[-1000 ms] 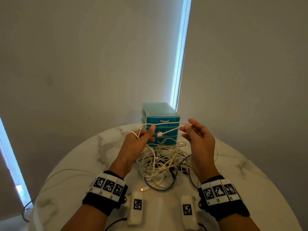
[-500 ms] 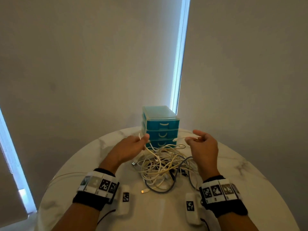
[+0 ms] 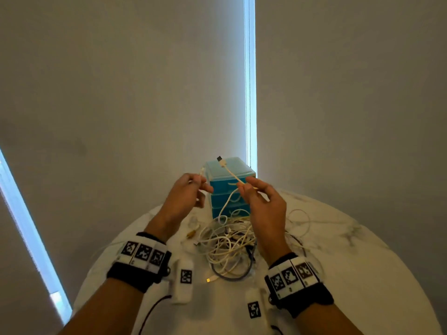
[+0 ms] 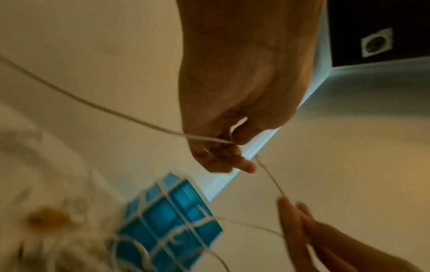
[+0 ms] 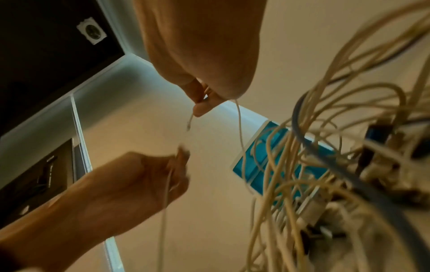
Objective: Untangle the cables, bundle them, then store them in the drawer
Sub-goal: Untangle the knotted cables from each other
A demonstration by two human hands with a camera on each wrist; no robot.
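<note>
A tangle of white cables [image 3: 229, 243] with one dark grey cable lies on the round marble table [image 3: 350, 262]. Behind it stands a small blue drawer unit [image 3: 229, 189], all drawers closed. Both hands are raised in front of the unit. My right hand [image 3: 244, 186] pinches a white cable [image 3: 232, 175] just below its USB plug [image 3: 220, 158], which sticks up; the rest of that cable hangs into the tangle [image 5: 325, 165]. My left hand [image 3: 202, 183] pinches a thinner white cable [image 4: 139, 121] that trails off to the left. The right wrist view shows the right hand [image 5: 204, 99] above the left hand [image 5: 163, 169].
Two white tagged blocks [image 3: 185, 279] [image 3: 254, 308] lie on the near part of the table. A gold plug [image 3: 192, 234] lies left of the tangle. A loose white loop [image 3: 300, 221] spreads to the right. A bright window slit [image 3: 250, 81] runs up behind the drawer unit.
Both hands have risen from just above the tangle to drawer-top height. The right hand's cable end now points upward, and more of that cable is drawn out.
</note>
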